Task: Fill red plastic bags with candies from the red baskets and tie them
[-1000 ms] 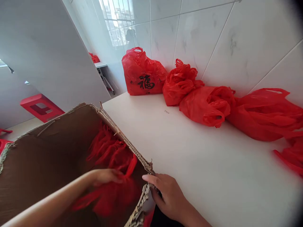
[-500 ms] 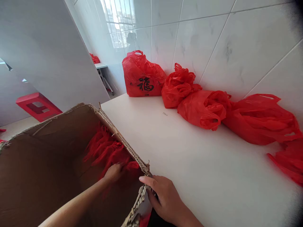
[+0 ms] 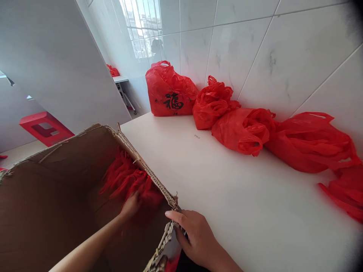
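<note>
A brown cardboard box (image 3: 51, 189) stands open at the left, beside a white counter (image 3: 227, 196). Red plastic bags (image 3: 127, 177) lie heaped in its near right corner. My left hand (image 3: 132, 204) reaches down into the box and rests on that heap, fingers curled into the red plastic. My right hand (image 3: 195, 236) grips the torn near corner of the box wall, thumb on the rim.
Several red plastic bags lie along the tiled wall: one printed with a black character (image 3: 170, 90), a knotted one (image 3: 212, 102), and flatter ones (image 3: 309, 141) to the right. A red stool (image 3: 45, 126) stands on the floor at far left.
My left hand has gone deeper into the box, from above the red plastic to the heap in the corner. The right hand stays on the box corner.
</note>
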Available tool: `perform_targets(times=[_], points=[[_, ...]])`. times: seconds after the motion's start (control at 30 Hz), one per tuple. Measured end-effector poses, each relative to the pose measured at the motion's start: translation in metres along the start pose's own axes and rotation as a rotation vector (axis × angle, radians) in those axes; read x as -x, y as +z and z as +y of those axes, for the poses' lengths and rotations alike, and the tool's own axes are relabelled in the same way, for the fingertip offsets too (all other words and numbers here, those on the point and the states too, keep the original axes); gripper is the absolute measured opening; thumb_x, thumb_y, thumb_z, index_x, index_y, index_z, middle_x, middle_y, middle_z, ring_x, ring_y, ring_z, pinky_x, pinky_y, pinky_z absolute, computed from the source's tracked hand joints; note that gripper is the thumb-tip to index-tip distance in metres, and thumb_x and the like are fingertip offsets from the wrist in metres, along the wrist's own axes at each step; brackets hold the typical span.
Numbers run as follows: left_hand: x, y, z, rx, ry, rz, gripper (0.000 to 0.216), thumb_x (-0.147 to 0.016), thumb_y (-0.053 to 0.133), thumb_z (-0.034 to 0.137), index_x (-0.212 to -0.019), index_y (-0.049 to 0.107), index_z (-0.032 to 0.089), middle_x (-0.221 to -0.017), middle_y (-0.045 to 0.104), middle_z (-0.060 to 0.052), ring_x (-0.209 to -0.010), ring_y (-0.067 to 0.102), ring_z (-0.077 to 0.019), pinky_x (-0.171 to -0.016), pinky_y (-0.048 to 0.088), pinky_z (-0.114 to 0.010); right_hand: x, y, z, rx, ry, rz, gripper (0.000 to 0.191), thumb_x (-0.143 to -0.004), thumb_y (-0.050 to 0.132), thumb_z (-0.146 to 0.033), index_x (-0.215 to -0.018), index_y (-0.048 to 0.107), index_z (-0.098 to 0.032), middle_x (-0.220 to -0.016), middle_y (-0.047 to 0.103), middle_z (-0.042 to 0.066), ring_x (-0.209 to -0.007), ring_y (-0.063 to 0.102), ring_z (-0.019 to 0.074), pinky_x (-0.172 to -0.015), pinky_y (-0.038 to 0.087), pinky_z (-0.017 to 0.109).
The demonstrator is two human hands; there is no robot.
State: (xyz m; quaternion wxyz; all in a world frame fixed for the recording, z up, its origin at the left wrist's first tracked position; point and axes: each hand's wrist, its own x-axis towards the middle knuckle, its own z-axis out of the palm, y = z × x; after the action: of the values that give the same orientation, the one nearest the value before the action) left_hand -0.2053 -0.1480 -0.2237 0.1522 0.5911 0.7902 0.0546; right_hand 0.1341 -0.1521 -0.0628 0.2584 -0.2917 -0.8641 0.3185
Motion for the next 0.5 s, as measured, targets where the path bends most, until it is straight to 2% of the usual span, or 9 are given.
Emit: perform_targets(times=[0.07,0.17,0.3,0.37,0.5], points=[[-0.001,-0.001,0.002,-0.003,0.107,-0.015,0.039,-0.076,0.048,0.013,-0.113,0.059,0.013,-0.125,0.057,-0.016,-0.111,0.058,-0.0265,-0.091,0.044,-0.037,0.000,0.000,0.000,0.000,0.002,-0.001,0.051,-0.088,0.046,-0.014,-0.133,0.041,-0.036,-0.088,0.064,-0.001,-0.074,0.057,0.0161,-0.069,0.042,0.029],[-0.004,-0.010,0.008,-0.015,0.250,-0.036,0.040,-0.068,0.053,0.010,-0.107,0.065,0.018,-0.133,0.053,-0.014,-0.118,0.052,-0.0314,-0.097,0.041,-0.045,0.000,0.000,0.000,-0.001,0.002,-0.001,0.051,-0.088,0.046,-0.014,-0.133,0.041,-0.036,-0.089,0.064,0.000,-0.075,0.058,0.0163,-0.070,0.043,0.029],[-0.005,-0.022,0.012,0.001,0.370,-0.065,0.042,-0.075,0.050,0.010,-0.112,0.065,0.025,-0.134,0.056,-0.007,-0.119,0.051,-0.0269,-0.102,0.038,-0.043,0.001,0.001,-0.001,-0.004,-0.001,0.005,0.050,-0.089,0.046,-0.015,-0.133,0.041,-0.036,-0.089,0.064,-0.001,-0.074,0.058,0.0159,-0.070,0.043,0.029],[-0.006,-0.022,0.010,0.010,0.346,-0.058,0.044,-0.078,0.047,0.010,-0.116,0.062,0.026,-0.134,0.056,-0.006,-0.120,0.052,-0.0246,-0.103,0.037,-0.041,0.001,0.000,-0.001,-0.005,-0.004,0.006,0.050,-0.089,0.046,-0.015,-0.133,0.041,-0.037,-0.090,0.064,-0.001,-0.075,0.058,0.0160,-0.070,0.043,0.029],[-0.011,-0.017,0.009,0.025,0.127,0.014,0.043,-0.077,0.046,0.011,-0.118,0.057,0.015,-0.131,0.054,-0.015,-0.115,0.055,-0.0271,-0.096,0.043,-0.042,0.001,0.000,-0.001,-0.009,-0.006,-0.002,0.051,-0.088,0.046,-0.014,-0.133,0.041,-0.036,-0.092,0.064,0.000,-0.077,0.058,0.0164,-0.071,0.044,0.029]])
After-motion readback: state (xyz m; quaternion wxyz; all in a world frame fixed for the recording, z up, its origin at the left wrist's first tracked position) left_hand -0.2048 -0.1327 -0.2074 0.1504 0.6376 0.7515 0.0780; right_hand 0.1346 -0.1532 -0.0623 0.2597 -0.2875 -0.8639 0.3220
